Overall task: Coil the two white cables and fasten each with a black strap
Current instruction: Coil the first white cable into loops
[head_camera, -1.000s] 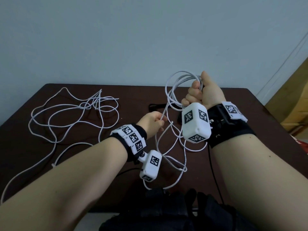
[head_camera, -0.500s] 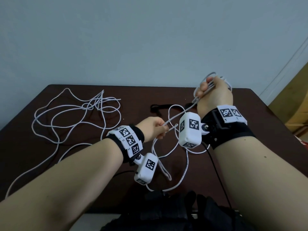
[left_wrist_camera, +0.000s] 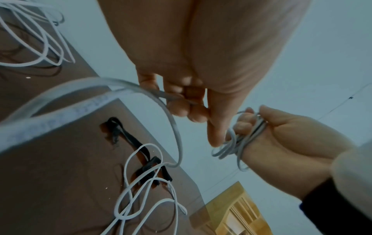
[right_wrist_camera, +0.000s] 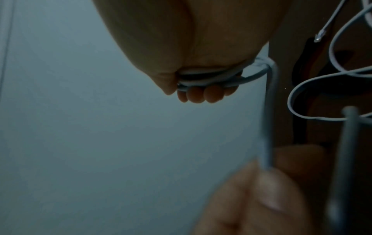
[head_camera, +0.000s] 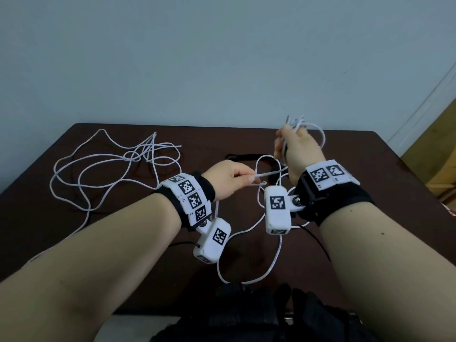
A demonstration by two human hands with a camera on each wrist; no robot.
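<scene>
My right hand (head_camera: 293, 149) is raised above the dark table (head_camera: 74, 218), its fingers (right_wrist_camera: 201, 95) curled round several loops of one white cable (right_wrist_camera: 213, 79). From that coil (left_wrist_camera: 241, 139) a strand runs to my left hand (head_camera: 234, 178), which pinches it (left_wrist_camera: 175, 98) between thumb and fingers just left of the right wrist. The remaining slack (head_camera: 246, 233) hangs and lies on the table below both wrists. A second white cable (head_camera: 118, 166) sprawls loose at the table's left. Two black straps (left_wrist_camera: 141, 147) lie on the table beyond my hands, partly under the slack.
A black fabric bundle (head_camera: 246, 317) sits at the table's near edge. Wooden furniture (head_camera: 441, 154) stands to the right of the table. A pale wall rises behind the far edge. A thin black wire (head_camera: 318, 243) runs under my right forearm.
My right hand has rolled over and moved up and away, so its back now faces me, with the loops still in it. My left hand has shifted right, keeping hold of the strand.
</scene>
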